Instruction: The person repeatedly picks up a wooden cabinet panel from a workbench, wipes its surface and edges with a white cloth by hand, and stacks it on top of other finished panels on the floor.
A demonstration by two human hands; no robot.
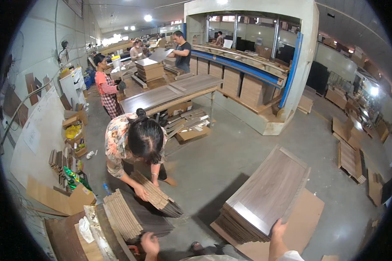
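Touching near corner of panel [269, 187] atop stack [241, 225] with right hand [279, 229], not discerning clamping by fingers | poising left hand [150, 244] beside plank pile [122, 213], likewise not discerning closure of fingers | probably handling stiff, fairly heavy, smooth-faced; preferably gripping along both long edges

Pretty bright, far ceiling lights [148, 18] blown out, white glare on the near board stack [266, 191], dark shadow on the floor [213, 152] left of it, fisheye edges bending into black.
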